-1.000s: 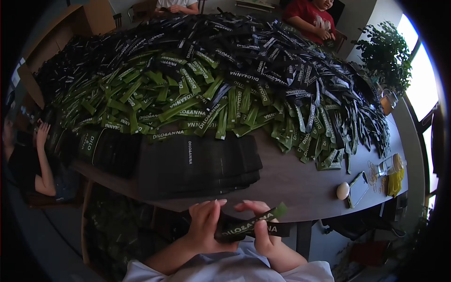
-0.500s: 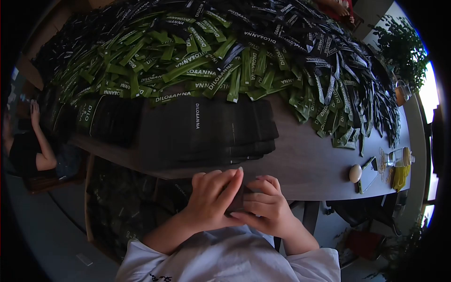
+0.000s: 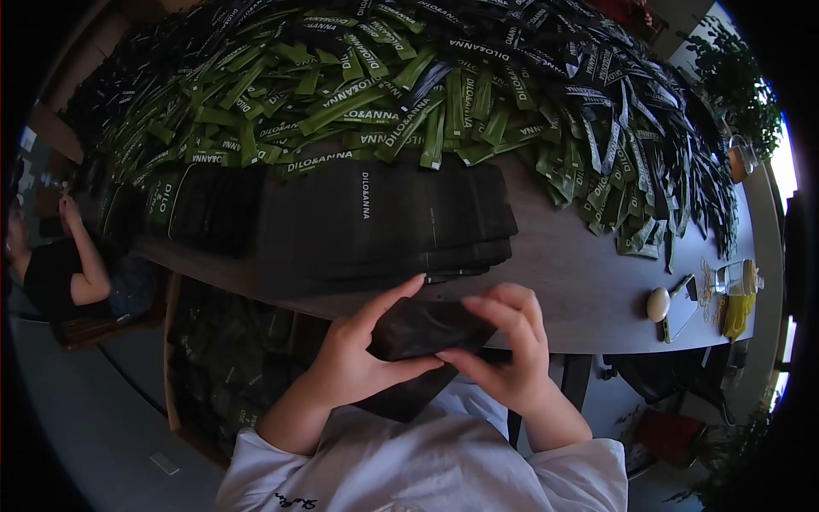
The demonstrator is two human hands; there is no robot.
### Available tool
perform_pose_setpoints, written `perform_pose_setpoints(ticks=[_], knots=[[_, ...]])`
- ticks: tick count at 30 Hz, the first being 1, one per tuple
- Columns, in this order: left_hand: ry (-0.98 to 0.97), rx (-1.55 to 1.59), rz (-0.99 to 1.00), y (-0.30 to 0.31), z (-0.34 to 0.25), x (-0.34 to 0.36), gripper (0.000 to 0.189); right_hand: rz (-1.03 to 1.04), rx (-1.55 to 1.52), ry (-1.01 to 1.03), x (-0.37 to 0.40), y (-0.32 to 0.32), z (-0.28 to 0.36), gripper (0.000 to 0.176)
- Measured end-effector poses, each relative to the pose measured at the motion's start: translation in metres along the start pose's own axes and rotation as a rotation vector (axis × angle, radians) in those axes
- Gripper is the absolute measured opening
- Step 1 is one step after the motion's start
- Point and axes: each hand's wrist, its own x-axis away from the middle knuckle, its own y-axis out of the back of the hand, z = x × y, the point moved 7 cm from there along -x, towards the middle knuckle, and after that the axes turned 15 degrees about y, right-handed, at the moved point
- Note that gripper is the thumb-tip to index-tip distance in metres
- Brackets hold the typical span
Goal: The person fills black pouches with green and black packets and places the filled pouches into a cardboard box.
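Both hands hold a black pouch [image 3: 426, 328] in front of the white shirt, near the table's front edge. My left hand [image 3: 363, 350] grips its left side, thumb and fingers around it. At the right side, my right hand [image 3: 512, 346] pinches the pouch between thumb and fingers. The pouch's upper end looks spread, and its lower part hangs over the shirt. Just beyond the hands lies a stack of flat black pouches [image 3: 392, 213] with DILO&ANNA lettering. Behind it is a large heap of green sachets [image 3: 367, 94] and black sachets [image 3: 589, 72].
An egg-shaped white object [image 3: 658, 305], a phone [image 3: 680, 309], a jar [image 3: 735, 277] and a yellow item [image 3: 738, 317] are at the table's right. Below the table's left front is a box [image 3: 173, 375] of dark packs. Another person [image 3: 68, 264] sits at left.
The black pouch has come up into clear view and its upper end has spread. My hands have moved apart and slightly upward. The view has shifted a little.
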Motion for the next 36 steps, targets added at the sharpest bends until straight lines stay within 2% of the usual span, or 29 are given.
perform_pose_setpoints(ticks=[1,2,3,4,8,12,15,17,18,19,20,21,22,23,24,26,27,29,30,32,33,34,35,36], knots=[[-0.038,0.061,-0.036,0.002,0.0,0.0,0.065,0.002,0.0,0.001,0.005,0.001,-0.001,0.027],[0.038,0.135,-0.046,0.002,0.002,0.0,0.044,0.077,-0.127,-0.097,0.013,-0.005,-0.011,0.023],[0.035,0.135,-0.044,0.002,0.003,-0.001,0.044,0.15,-0.253,-0.195,0.021,-0.011,-0.018,0.02],[0.017,0.187,-0.002,0.0,0.004,-0.001,0.036,0.207,-0.308,-0.248,0.025,-0.013,-0.019,0.015],[0.002,0.224,0.005,-0.001,0.003,0.003,0.013,0.165,-0.366,-0.138,0.018,-0.016,-0.013,0.012],[-0.088,0.134,-0.033,0.011,-0.002,0.014,0.007,0.346,-0.448,-0.179,0.011,-0.031,-0.011,0.011],[0.011,0.233,-0.067,0.023,0.008,0.024,0.004,0.489,-0.417,-0.132,0.008,-0.044,-0.006,0.014],[0.019,0.111,-0.074,0.034,0.015,0.033,0.005,0.564,-0.371,-0.091,0.003,-0.053,-0.004,0.016],[-0.096,0.085,-0.111,0.04,0.008,0.036,0.007,0.659,-0.354,0.025,-0.001,-0.061,0.002,0.018],[-0.089,0.067,-0.136,0.048,0.004,0.041,0.009,0.752,-0.335,0.141,-0.004,-0.067,0.008,0.021],[-0.082,0.051,-0.161,0.06,0.002,0.049,0.011,0.756,-0.245,0.252,-0.014,-0.067,0.007,0.024],[-0.058,0.054,-0.297,0.083,0.01,0.065,0.011,0.76,-0.159,0.363,-0.027,-0.066,0.004,0.027],[0.041,0.109,-0.635,0.11,0.021,0.086,0.006,0.758,-0.043,0.308,-0.047,-0.059,-0.013,0.028],[0.144,0.159,-0.977,0.136,0.03,0.116,0.01,0.623,0.046,0.3,-0.069,-0.048,-0.032,0.029],[0.187,-0.321,-0.921,0.167,0.024,0.132,0.017,0.61,0.316,0.301,-0.089,-0.035,-0.057,0.037],[0.3,-0.744,-1.119,0.209,0.019,0.17,0.026,0.607,0.588,0.311,-0.112,-0.019,-0.105,0.048],[0.386,-0.868,-1.203,0.223,0.019,0.189,0.026,0.695,0.591,0.203,-0.114,-0.014,-0.132,0.049],[0.47,-0.914,-1.343,0.234,0.022,0.212,0.027,0.857,0.572,0.227,-0.113,-0.014,-0.163,0.046],[0.428,-1.116,-1.314,0.236,0.027,0.215,0.028,0.84,0.573,0.224,-0.116,-0.016,-0.163,0.043],[0.496,-1.137,-1.213,0.242,0.078,0.226,0.035,0.813,0.548,0.232,-0.121,-0.017,-0.16,0.038],[0.67,-1.045,-1.071,0.241,0.117,0.229,0.037,0.8,0.523,0.24,-0.122,-0.018,-0.163,0.036],[0.888,-0.988,-0.956,0.231,0.159,0.234,0.048,0.804,0.618,0.359,-0.122,-0.018,-0.169,0.031],[0.933,-0.983,-0.848,0.214,0.19,0.235,0.059,0.803,0.612,0.365,-0.122,-0.02,-0.167,0.031],[0.961,-0.941,-0.75,0.197,0.206,0.231,0.064,0.712,0.661,0.404,-0.127,-0.017,-0.161,0.028]])
